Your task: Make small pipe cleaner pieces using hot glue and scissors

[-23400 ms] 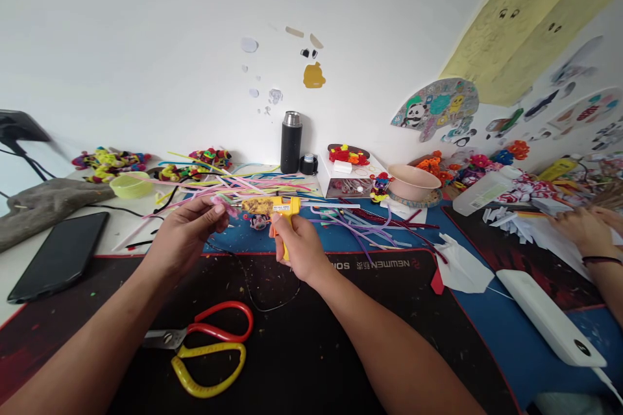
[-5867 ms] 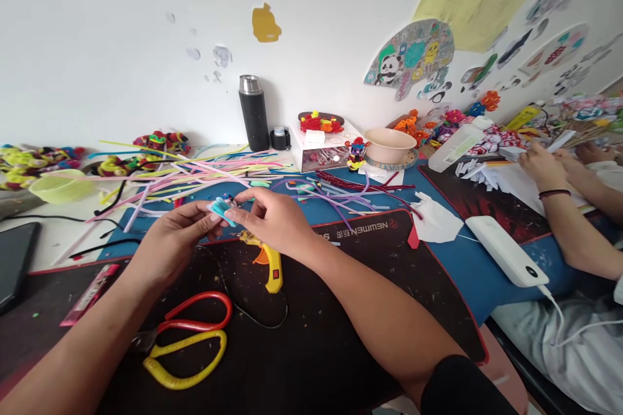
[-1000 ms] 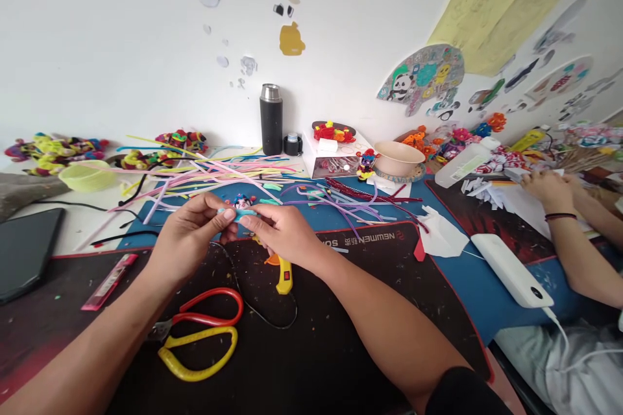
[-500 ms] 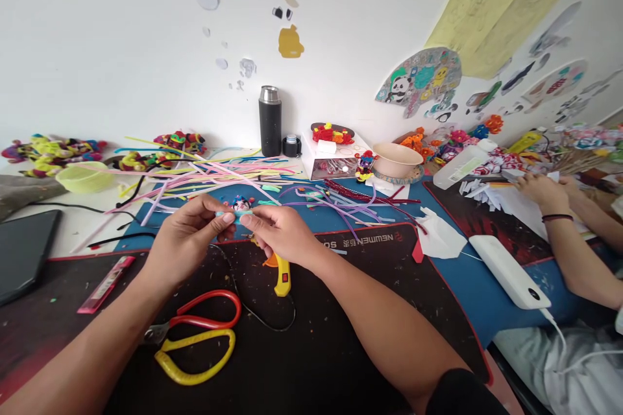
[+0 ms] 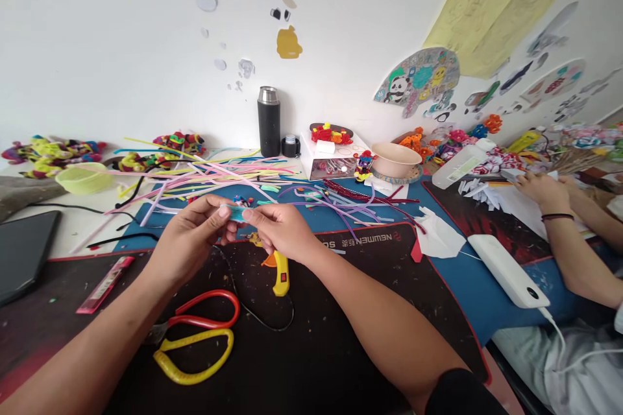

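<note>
My left hand (image 5: 192,233) and my right hand (image 5: 282,224) meet above the mat, thumbs and fingers pinching a short light-blue pipe cleaner (image 5: 236,213) from both sides. Just beyond it shows a small blue-and-red doll's head (image 5: 241,200), partly hidden; whether it is joined to the strip I cannot tell. Below my right hand lies a yellow glue gun (image 5: 281,272), its front end partly covered by my fingers. Scissors (image 5: 195,373) with one red and one yellow handle lie on the mat by my left forearm.
Loose pipe cleaners (image 5: 214,175) spread behind my hands, near a black thermos (image 5: 269,122). A pink box (image 5: 106,285) and a dark tablet (image 5: 24,253) lie left. To the right are a bowl (image 5: 396,159), a power bank (image 5: 509,272) and a co-worker's hands (image 5: 542,191) handling paper.
My hands have turned the light-blue pipe cleaner slightly, and the doll's head behind it shows less of its front. My left fingers have shifted a little. The scissors and glue gun stay put.
</note>
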The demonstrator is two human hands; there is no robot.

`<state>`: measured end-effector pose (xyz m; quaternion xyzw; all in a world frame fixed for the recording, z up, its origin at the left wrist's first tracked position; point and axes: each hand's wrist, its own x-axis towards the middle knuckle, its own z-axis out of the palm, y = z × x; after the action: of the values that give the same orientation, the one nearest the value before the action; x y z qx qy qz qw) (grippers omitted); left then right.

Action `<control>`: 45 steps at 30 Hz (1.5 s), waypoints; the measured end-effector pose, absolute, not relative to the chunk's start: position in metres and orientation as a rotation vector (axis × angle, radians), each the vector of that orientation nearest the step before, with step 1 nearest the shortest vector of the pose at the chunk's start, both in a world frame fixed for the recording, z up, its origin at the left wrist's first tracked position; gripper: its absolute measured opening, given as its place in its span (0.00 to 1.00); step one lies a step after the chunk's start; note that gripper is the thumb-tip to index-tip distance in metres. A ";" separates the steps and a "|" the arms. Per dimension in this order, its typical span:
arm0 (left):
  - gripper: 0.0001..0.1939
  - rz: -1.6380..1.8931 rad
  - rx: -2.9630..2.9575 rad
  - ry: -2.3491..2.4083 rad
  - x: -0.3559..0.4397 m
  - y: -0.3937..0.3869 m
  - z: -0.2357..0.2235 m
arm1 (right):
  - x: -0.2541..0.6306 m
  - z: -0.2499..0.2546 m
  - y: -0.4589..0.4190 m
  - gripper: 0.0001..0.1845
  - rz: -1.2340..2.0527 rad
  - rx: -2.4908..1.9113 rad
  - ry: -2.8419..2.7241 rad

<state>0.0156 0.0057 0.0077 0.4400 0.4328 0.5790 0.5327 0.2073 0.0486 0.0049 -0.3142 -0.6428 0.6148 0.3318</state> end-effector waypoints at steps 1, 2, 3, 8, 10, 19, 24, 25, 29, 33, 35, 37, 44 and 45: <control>0.18 1.388 1.043 0.995 0.015 0.006 0.008 | 0.207 0.005 0.049 0.24 1.673 -0.802 -1.621; 0.20 1.397 1.043 0.963 0.014 0.006 0.008 | 0.207 0.006 0.050 0.25 1.739 -0.784 -1.564; 0.23 1.406 1.047 0.941 0.013 0.006 0.008 | 0.207 0.007 0.050 0.26 1.799 -0.769 -1.510; 0.25 1.356 1.071 0.926 0.007 0.007 0.010 | 0.207 0.009 0.050 0.27 2.015 -0.721 -1.354; 0.23 1.325 1.071 0.905 0.007 0.006 0.010 | 0.207 0.010 0.049 0.28 2.078 -0.693 -1.328; 0.18 1.334 1.036 0.924 0.006 0.005 0.008 | 0.205 0.013 0.047 0.33 2.105 -0.733 -1.384; 0.22 1.344 1.011 1.021 0.005 0.007 0.008 | 0.205 0.010 0.048 0.34 2.044 -0.738 -1.453; 0.23 1.340 1.004 1.027 0.006 0.007 0.008 | 0.205 0.010 0.048 0.33 2.038 -0.729 -1.449; 0.23 1.339 0.981 1.031 0.009 0.006 0.011 | 0.205 0.012 0.046 0.29 1.996 -0.723 -1.437; 0.21 1.341 1.001 0.984 0.010 0.007 0.011 | 0.206 0.014 0.046 0.28 1.887 -0.761 -1.471; 0.20 1.359 0.988 0.960 0.009 0.007 0.010 | 0.206 0.014 0.046 0.27 1.835 -0.776 -1.510; 0.20 1.380 0.958 0.950 0.009 0.008 0.010 | 0.206 0.014 0.045 0.26 1.784 -0.793 -1.563; 0.17 1.390 0.902 0.949 0.012 0.008 0.010 | 0.204 0.005 0.042 0.24 1.489 -0.922 -1.724; 0.16 1.392 0.906 0.952 0.012 0.008 0.009 | 0.204 0.003 0.042 0.24 1.451 -0.945 -1.741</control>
<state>0.0116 0.0080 0.0094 0.3871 0.4066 0.5943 0.5759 0.2036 0.0415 0.0030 -0.3623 -0.6678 0.5564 0.3365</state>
